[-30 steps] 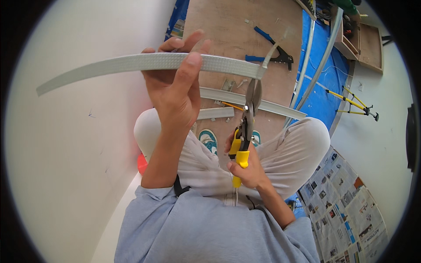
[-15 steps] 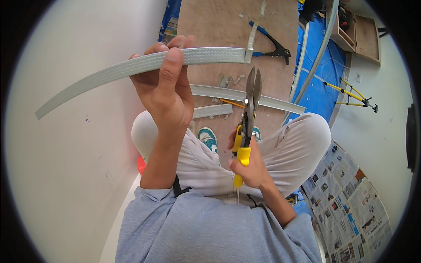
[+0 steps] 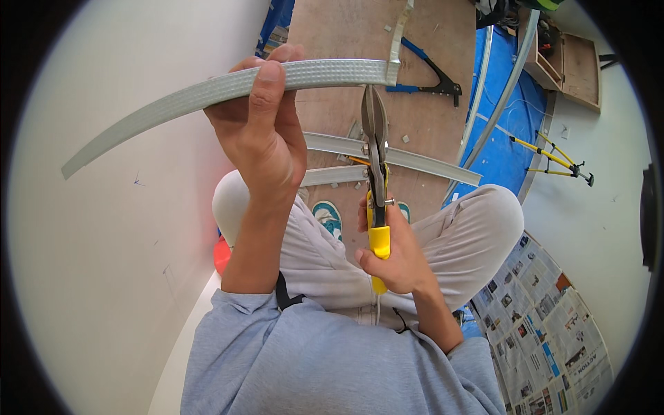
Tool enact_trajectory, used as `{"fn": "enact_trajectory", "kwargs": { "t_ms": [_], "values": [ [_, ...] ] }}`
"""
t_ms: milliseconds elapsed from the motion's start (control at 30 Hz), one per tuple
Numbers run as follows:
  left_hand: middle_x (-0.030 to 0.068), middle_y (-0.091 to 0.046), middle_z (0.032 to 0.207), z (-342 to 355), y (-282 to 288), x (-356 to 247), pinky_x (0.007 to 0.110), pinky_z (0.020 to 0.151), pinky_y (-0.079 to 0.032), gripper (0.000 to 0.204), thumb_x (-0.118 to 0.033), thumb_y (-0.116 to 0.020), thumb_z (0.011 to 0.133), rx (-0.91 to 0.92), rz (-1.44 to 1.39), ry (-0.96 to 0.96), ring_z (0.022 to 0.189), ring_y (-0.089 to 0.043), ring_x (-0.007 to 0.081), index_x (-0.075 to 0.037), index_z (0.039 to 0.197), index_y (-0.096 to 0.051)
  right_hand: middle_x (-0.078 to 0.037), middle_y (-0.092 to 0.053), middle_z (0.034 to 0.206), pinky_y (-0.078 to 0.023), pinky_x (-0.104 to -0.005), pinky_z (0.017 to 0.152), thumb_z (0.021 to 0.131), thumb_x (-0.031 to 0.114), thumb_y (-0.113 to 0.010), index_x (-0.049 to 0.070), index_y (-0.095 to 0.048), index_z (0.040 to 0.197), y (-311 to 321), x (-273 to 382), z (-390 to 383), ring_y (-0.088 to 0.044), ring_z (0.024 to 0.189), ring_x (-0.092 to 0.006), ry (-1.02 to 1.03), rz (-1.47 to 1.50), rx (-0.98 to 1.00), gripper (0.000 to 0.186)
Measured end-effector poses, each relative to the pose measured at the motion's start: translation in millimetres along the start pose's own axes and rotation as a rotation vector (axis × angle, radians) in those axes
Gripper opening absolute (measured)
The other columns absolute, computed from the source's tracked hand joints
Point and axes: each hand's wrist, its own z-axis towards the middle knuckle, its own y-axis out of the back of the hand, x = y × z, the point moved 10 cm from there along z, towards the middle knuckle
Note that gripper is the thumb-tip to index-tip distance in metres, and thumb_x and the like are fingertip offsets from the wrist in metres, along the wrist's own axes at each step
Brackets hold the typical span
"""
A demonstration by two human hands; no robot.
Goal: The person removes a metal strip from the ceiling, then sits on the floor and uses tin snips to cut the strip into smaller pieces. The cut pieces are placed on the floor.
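My left hand (image 3: 257, 131) grips a long silvery metal strip (image 3: 152, 111) between thumb and fingers, held crosswise above my knees. A narrow flap (image 3: 400, 28) rises from the strip's right end. My right hand (image 3: 394, 256) holds yellow-handled metal snips (image 3: 377, 241) upright, their blades (image 3: 373, 111) just below the right part of the strip; whether they touch it I cannot tell. On the board (image 3: 332, 31) behind lie a blue-handled black riveting tool (image 3: 439, 83), metal channel pieces (image 3: 432, 164) and a pencil (image 3: 357, 160).
A white wall (image 3: 104, 263) is at my left. To my right are blue sheeting (image 3: 519, 104) with long metal rails (image 3: 501, 90), an open wooden box (image 3: 581, 69), a yellow-and-black tripod (image 3: 560, 155) and spread newspaper (image 3: 532, 311). A red object (image 3: 223, 256) sits beside my left leg.
The strip has been raised slightly and its left end dipped compared with a second ago. The snips have shifted left, their tips now nearer the strip than half a second ago.
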Motion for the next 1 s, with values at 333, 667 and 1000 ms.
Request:
{"fn": "enact_trajectory", "kwargs": {
  "t_ms": [333, 667, 1000],
  "values": [
    [0.0097, -0.068, 0.110, -5, -3, -1, 0.057, 0.108, -0.056, 0.013, -0.007, -0.069, 0.099, 0.007, -0.029, -0.050, 0.114, -0.069, 0.0298, -0.002, 0.108, -0.062, -0.010, -0.053, 0.093, -0.046, -0.0373, 0.078, 0.074, 0.022, -0.072, 0.006, -0.044, 0.115, 1, 9, 1, -0.055, 0.084, -0.0243, 0.048, 0.085, 0.002, 0.052],
    [0.0115, -0.067, 0.111, -4, -4, 5, 0.045, 0.097, -0.063, 0.042, 0.003, -0.073, 0.093, -0.046, -0.091, 0.018, 0.110, -0.071, 0.0314, -0.007, 0.119, -0.040, -0.009, -0.052, 0.111, -0.045, -0.0384, 0.097, 0.072, 0.029, -0.071, 0.002, -0.043, 0.139, -3, 2, 4, -0.052, 0.103, -0.0207, -0.073, 0.115, 0.086, 0.077],
    [0.0115, -0.065, 0.112, -3, -3, 6, 0.048, 0.101, -0.061, 0.041, 0.003, -0.071, 0.095, -0.047, -0.105, 0.000, 0.110, -0.071, 0.0308, -0.008, 0.117, -0.038, -0.009, -0.052, 0.113, -0.044, -0.0376, 0.098, 0.075, 0.036, -0.074, 0.004, -0.042, 0.140, -3, 0, 3, -0.053, 0.105, -0.0194, -0.069, 0.181, 0.109, 0.080]
  ]
}}
